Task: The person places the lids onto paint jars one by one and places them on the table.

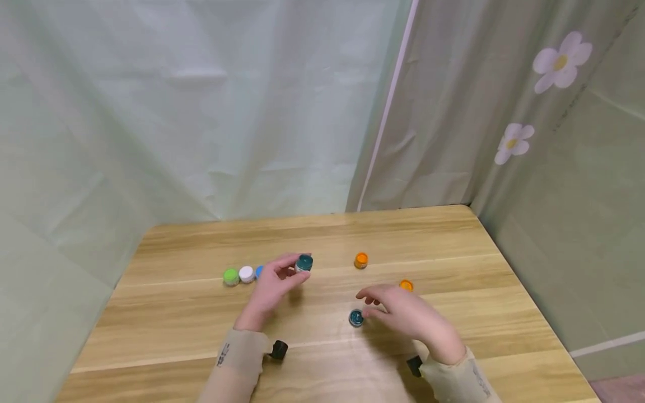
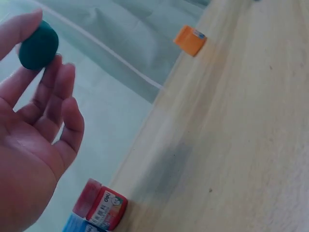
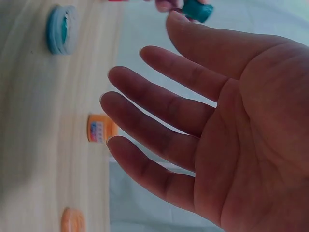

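Observation:
My left hand point(image 1: 272, 288) holds a small dark teal paint jar point(image 1: 304, 263) above the table, pinched between thumb and fingers. Its uncovered teal top also shows in the left wrist view as a round teal face point(image 2: 39, 46). On the tabletop lies the jar's lid point(image 1: 356, 318), inner side up with teal paint in it. Close beside that lid hovers my right hand point(image 1: 403, 313), its fingers relaxed and slightly bent. Nothing is in the right palm point(image 3: 256, 145); whether the thumb touches the lid I cannot tell.
Left of the left hand stand a green jar point(image 1: 230, 277), a white jar point(image 1: 246, 274) and a blue jar point(image 1: 259, 271). The left wrist view adds a red jar point(image 2: 108, 208). An uncovered orange jar point(image 1: 361, 261) stands farther back, its orange lid point(image 1: 406, 285) behind the right hand.

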{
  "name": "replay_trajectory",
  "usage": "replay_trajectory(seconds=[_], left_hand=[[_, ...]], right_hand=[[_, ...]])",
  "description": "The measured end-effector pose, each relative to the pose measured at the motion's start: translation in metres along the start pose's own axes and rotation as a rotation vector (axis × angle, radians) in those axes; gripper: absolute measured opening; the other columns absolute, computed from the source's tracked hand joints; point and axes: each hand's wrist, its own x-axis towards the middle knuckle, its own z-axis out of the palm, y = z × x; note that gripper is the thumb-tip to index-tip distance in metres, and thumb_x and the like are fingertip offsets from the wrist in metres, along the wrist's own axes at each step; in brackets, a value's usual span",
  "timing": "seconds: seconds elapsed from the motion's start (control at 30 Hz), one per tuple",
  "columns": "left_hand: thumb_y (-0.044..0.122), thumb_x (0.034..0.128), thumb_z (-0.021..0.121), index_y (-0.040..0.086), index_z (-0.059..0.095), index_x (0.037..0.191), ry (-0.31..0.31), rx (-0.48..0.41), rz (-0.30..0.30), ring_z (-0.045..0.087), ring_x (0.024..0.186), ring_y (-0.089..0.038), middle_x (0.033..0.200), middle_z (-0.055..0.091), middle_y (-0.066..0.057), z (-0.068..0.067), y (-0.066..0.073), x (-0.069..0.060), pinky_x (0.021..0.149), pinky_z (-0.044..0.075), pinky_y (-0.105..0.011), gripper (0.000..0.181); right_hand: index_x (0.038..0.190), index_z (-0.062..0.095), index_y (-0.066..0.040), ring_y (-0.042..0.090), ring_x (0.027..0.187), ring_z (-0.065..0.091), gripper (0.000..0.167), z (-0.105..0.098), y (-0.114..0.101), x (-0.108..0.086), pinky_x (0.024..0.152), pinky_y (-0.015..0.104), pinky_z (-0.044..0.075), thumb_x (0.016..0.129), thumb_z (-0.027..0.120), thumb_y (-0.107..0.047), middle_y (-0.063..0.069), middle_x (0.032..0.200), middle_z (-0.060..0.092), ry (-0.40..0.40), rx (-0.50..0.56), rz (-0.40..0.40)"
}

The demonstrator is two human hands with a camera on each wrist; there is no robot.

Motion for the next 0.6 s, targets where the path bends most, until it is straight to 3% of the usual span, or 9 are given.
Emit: replay_trajectory(seconds=[0.1,0.27,0.47,0.6], left_hand=[[0.012,0.0938,0.085,0.004,0.075,0.132,0.008,-0.078,0.012,0.059,0.101,-0.02,0.133,0.069,-0.005,-0.002,-0.002,-0.001,0.082,0.051,-0.023,0.04],[0.009,0.0944,0.083,-0.003,0.07,0.136,-0.019,-0.107,0.02,0.059,0.101,-0.019,0.134,0.068,-0.005,-0.003,-0.002,0.0,0.083,0.052,-0.022,0.045],[0.001,0.0889,0.086,-0.003,0.066,0.133,-0.012,-0.159,-0.012,0.064,0.102,-0.021,0.119,0.07,-0.01,-0.003,-0.001,-0.002,0.088,0.055,-0.025,0.049],[0.0,0.0892,0.085,-0.003,0.067,0.13,-0.025,-0.168,-0.006,0.065,0.102,-0.021,0.118,0.071,-0.011,-0.004,-0.003,-0.003,0.09,0.056,-0.025,0.044]], right_hand=[[0.136,0.07,-0.012,0.023,0.119,0.067,0.037,0.007,0.001,0.002,0.099,0.049,0.056,0.102,0.077,-0.023,0.002,0.131,0.072,-0.008,-0.042,-0.032],[0.137,0.07,-0.014,0.023,0.127,0.063,0.048,0.019,-0.001,0.008,0.107,0.047,0.052,0.092,0.087,-0.018,0.002,0.138,0.068,-0.009,-0.106,-0.071],[0.133,0.072,-0.013,0.021,0.12,0.065,0.054,0.028,-0.006,0.014,0.104,0.045,0.054,0.083,0.092,-0.009,0.003,0.131,0.069,0.0,-0.118,-0.095],[0.13,0.073,-0.012,0.02,0.113,0.065,0.056,0.034,-0.007,0.015,0.1,0.042,0.055,0.079,0.092,-0.004,0.003,0.126,0.069,-0.004,-0.123,-0.092]])
